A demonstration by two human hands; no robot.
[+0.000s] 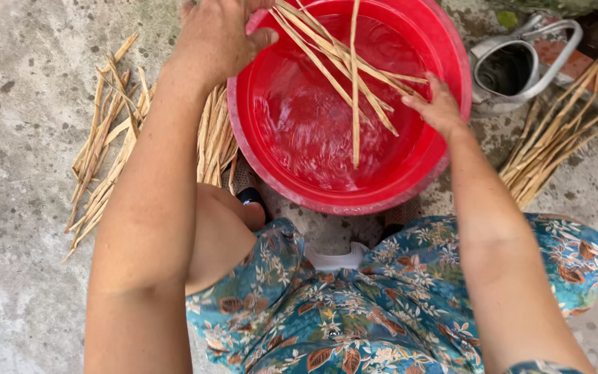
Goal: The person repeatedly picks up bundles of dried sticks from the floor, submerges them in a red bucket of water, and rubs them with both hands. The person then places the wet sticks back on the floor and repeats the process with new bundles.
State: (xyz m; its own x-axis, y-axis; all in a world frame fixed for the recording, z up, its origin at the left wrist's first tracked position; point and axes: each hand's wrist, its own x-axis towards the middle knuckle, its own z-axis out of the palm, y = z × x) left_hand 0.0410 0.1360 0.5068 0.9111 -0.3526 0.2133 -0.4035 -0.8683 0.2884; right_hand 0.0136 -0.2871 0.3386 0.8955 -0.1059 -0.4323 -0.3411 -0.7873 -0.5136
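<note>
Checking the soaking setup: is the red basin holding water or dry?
Holding water: the red basin shows a rippling, glinting surface inside, and the straw strips lie across it.

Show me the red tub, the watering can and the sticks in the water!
red tub (425, 28): head view, on the rim at the upper right.
watering can (493, 100): head view, on its grey body below the opening.
sticks in the water (355, 104): head view, midway along the upright stick.

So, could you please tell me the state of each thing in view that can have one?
Red basin: upright, holding water.
Strips in basin: across the rim, ends dipping in.
Left hand: gripping the strips.
Right hand: open, on the strips.
Floor strips: loose, scattered.
Metal watering can: upright, behind the basin.
</note>
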